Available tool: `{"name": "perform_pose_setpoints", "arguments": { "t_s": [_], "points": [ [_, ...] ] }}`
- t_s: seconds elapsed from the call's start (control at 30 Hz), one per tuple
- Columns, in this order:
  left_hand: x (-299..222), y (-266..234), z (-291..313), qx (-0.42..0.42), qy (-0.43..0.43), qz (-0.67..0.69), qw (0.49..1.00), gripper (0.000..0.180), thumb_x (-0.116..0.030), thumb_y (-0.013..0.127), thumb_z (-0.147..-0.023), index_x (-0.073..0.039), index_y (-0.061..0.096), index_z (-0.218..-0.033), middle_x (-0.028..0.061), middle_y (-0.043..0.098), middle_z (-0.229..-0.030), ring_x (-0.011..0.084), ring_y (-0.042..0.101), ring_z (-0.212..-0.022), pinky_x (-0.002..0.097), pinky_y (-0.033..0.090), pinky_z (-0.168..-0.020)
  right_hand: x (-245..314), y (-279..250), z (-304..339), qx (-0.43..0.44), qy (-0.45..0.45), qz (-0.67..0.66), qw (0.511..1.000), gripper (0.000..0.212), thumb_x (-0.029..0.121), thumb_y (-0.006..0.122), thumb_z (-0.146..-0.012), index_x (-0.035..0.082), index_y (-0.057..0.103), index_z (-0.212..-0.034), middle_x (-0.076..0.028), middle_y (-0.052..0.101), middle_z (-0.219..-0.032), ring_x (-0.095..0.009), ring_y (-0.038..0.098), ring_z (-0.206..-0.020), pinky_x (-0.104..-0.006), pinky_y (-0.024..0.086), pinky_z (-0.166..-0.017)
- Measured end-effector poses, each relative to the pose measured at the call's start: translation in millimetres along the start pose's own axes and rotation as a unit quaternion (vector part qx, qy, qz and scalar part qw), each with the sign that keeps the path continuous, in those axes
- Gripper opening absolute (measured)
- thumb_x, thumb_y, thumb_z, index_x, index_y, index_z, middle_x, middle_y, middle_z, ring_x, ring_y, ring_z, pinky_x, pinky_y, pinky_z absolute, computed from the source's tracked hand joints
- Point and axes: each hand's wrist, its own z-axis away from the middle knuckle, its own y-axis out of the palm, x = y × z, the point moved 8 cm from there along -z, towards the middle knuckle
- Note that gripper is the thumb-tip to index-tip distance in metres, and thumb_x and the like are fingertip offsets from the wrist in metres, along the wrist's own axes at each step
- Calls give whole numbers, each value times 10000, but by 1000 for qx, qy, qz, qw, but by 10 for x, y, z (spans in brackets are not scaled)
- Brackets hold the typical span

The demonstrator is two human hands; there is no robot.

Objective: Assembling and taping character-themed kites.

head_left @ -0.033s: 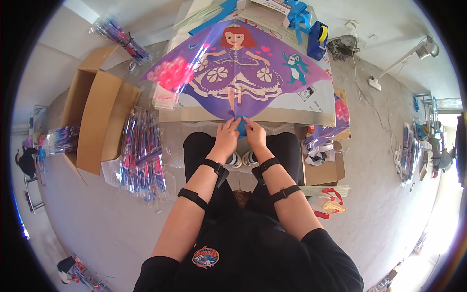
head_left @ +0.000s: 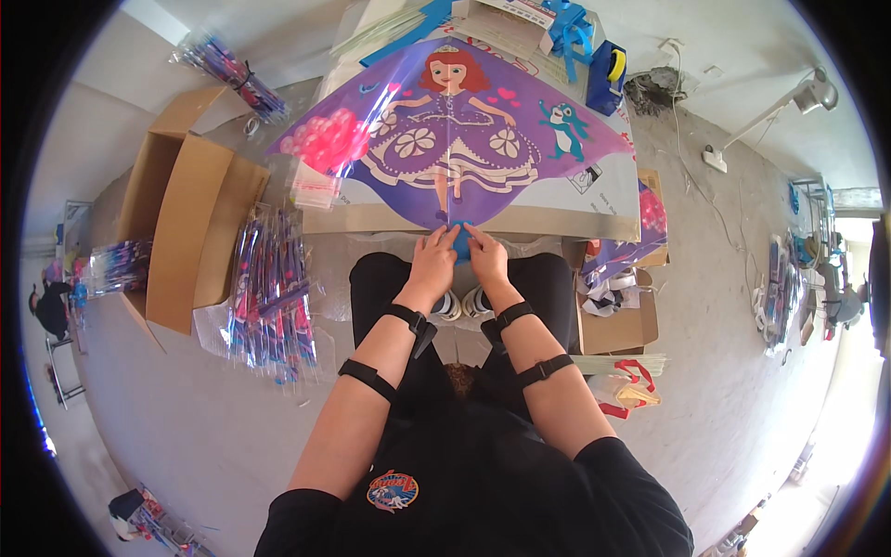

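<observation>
Floor [head_left: 715, 306]: grey, bare concrete look, small litter scattered. Walls [head_left: 761, 32] pale and plain; a dark, ragged hole [head_left: 657, 88] low in the far wall. Metal frame [head_left: 63, 371] at far left. Strong white light at right edge, source unclear.

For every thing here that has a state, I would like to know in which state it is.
Purple kite-shaped sheet: spread open
Blue piece: between the hands
Left hand: fingertips at sheet's lower tip; grip unclear
Right hand: likewise
Left cardboard box: open
Right cardboard box: open, things inside
</observation>
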Motion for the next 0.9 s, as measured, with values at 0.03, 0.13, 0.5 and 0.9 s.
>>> {"name": "perform_pose_setpoints", "arguments": {
  "t_s": [0.03,0.13,0.5,0.9],
  "points": [
    [10,3,-11,1,-1,0,1000,162,-66,531,-742,-11,670,-805,84,427,-1403,286,368,-1299,504,317,-1014,-21,11,-15,2,1,0,1000,294,136,587,-851,163,653,-1137,-163,670,-849,-219,640,-703,-320,487,-668],
    [33,-49,-48,9,-15,3,1000,173,-78,532,-766,-17,686,-816,69,414,-1410,270,355,-1306,540,300,-1033,196,-149,-113,-6,-65,91,994,285,133,563,-857,151,658,-1125,-160,667,-842,-246,646,-703,-332,490,-664],
    [-44,-51,7,36,-33,-12,999,158,-77,558,-776,7,679,-834,64,399,-1414,271,349,-1304,568,298,-1026,-505,-2056,-2207,-185,112,-78,973,211,195,627,-853,29,670,-975,-18,622,-701,-84,591,-628,-252,477,-531],
    [-88,-143,-74,74,-45,12,996,135,-67,564,-780,19,667,-769,69,398,-1427,283,339,-1315,561,266,-1052,-415,-2968,-3598,-212,181,162,947,283,282,656,-796,114,686,-1022,-121,684,-872,-257,644,-842,-377,499,-746]
  ]
}}
